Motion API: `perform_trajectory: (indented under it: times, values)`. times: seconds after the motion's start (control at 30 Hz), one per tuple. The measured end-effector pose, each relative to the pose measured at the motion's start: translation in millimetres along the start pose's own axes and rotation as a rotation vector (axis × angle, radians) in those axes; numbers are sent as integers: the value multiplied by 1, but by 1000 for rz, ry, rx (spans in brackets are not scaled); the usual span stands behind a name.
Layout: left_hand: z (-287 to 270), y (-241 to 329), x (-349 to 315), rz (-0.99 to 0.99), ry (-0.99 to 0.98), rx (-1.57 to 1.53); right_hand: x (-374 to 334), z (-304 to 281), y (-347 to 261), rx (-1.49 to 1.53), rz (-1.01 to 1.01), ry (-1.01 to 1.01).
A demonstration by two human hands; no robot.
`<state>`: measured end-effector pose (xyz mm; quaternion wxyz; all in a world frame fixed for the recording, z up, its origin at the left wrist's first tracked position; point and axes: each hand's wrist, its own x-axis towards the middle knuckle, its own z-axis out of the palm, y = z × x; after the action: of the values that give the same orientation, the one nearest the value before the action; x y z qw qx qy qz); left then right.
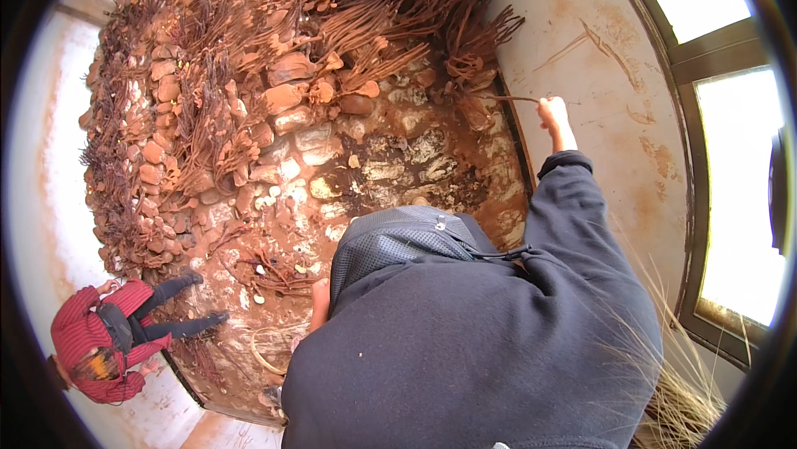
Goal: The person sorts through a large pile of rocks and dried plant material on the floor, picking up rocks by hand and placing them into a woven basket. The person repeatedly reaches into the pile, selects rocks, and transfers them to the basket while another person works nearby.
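My right hand [554, 112] is stretched out toward the pale wall on the right. Its fingers are closed on a thin brown mushroom stem [508, 98], which runs left toward the bed. My left hand [320, 301] is low beside my body, half hidden by the grey mesh bag [398, 237] in front of me. A small bunch of long-stemmed brown mushrooms [286, 281] runs up to its fingers, which seem closed round the stems. Dense reddish-brown mushrooms [365, 21] with long stems and flat caps cover the far and left parts of the bed.
Brown-dusted ground with pale blocks [407, 163] lies ahead of me. A co-worker in a red ribbed top [98, 337] bends at the lower left. A smeared white wall [614, 84] and framed window [718, 67] stand right; dry straw [685, 403] stands at the lower right.
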<state>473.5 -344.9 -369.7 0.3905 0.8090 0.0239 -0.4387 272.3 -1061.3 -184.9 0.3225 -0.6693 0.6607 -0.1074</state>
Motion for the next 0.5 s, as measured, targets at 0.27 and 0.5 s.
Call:
perform_trajectory:
  times: [0.27, 0.5]
  values:
    - [15, 58, -27, -73, 59, -17, -51, -77, -96, -166, -226, 53]
    - [20, 102, -46, 382, 177, 104, -14, -73, -85, -659, -1094, 389]
